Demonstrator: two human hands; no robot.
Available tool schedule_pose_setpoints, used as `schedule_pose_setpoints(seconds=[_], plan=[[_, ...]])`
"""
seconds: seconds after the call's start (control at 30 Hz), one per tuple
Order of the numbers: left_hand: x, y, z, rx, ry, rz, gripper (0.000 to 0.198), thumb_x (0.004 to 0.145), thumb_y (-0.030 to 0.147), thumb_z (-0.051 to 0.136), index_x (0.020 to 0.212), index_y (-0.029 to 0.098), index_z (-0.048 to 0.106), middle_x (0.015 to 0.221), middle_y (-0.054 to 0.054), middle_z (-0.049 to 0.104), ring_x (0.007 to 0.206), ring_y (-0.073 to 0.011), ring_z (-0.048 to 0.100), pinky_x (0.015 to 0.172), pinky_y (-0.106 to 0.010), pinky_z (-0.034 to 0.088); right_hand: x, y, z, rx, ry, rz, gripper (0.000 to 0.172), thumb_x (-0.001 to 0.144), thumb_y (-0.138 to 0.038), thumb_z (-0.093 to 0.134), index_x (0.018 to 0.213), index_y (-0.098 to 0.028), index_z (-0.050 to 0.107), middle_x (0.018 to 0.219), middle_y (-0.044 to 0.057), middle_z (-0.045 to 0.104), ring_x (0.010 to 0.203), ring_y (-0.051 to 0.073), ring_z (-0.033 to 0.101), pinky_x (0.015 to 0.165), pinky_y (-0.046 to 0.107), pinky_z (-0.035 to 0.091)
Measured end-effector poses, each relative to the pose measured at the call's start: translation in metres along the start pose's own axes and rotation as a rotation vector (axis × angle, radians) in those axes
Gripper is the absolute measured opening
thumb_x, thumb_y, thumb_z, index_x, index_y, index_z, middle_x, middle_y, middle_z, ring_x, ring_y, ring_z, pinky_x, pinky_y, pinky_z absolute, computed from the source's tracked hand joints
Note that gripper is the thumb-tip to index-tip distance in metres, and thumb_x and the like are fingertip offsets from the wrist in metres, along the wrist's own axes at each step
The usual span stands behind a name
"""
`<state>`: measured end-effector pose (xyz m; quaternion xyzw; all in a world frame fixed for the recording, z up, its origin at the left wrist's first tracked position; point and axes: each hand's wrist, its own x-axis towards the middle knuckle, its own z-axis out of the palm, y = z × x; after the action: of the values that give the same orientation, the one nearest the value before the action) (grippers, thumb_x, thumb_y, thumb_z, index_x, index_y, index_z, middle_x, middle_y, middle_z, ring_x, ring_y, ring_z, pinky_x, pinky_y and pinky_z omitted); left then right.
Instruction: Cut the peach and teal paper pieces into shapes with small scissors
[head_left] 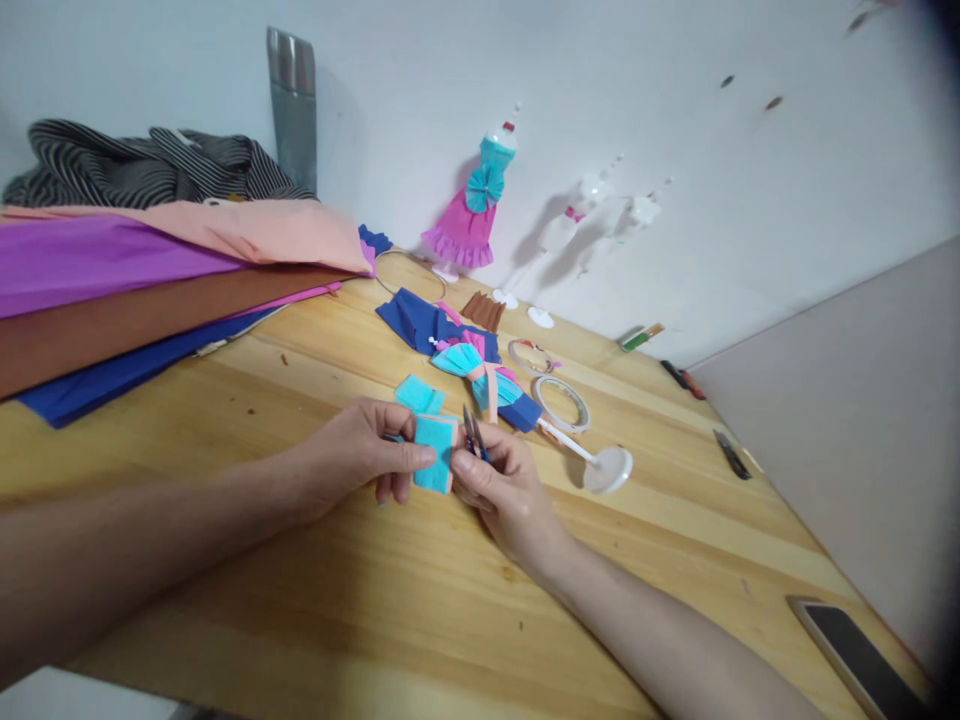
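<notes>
Between thumb and fingers, my left hand (382, 455) pinches a small folded piece of turquoise crepe paper (433, 455) that has a peach edge along its right side. My right hand (499, 480) is closed around small scissors (474, 435), their blades pointing up and away from me. Its fingertips are at the paper's right edge; I cannot tell whether they grip it too. Just beyond lies another turquoise piece (418, 394). Farther right, a doll-sized stand with a white round base (607, 470) lies on its side, dressed with a turquoise bow (472, 368) and a peach strip.
Large crepe sheets (150, 250) are stacked at left, below striped cloth (165, 165) and a bottle (292, 110). A pink-skirted mannequin (469, 210) stands by the wall. Tape rolls (561, 403), a cutter (731, 455) and a phone (859, 655) lie rightward on the wooden table (420, 600).
</notes>
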<state>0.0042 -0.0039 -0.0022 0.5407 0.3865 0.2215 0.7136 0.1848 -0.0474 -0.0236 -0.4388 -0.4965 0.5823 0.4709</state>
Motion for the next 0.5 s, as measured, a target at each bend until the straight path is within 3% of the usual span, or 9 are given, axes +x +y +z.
schedule_pose_setpoints(seconds=[0.27,0.5], plan=[[-0.002,0.000,0.008,0.209,-0.011,0.111,0.018,0.063,0.025,0.058,0.055,0.016,0.045,0.054,0.006,0.039,0.054,-0.0060,0.036,0.051,-0.020,0.027,0.001,-0.002,0.001,-0.087,0.052,-0.036,0.031,0.071,-0.043,0.077,0.068,-0.018,0.060,0.051,-0.007,0.035,0.046,0.007,0.024,0.045,0.025,0.016],[0.002,-0.010,0.005,0.104,0.022,0.133,0.023,0.066,0.032,0.063,0.059,0.016,0.047,0.052,0.005,0.050,0.050,-0.0064,0.042,0.050,-0.019,0.030,-0.002,0.000,0.002,-0.130,0.165,-0.138,0.028,0.075,-0.040,0.073,0.068,-0.018,0.058,0.055,-0.006,0.037,0.048,0.008,0.026,0.046,0.024,0.022]])
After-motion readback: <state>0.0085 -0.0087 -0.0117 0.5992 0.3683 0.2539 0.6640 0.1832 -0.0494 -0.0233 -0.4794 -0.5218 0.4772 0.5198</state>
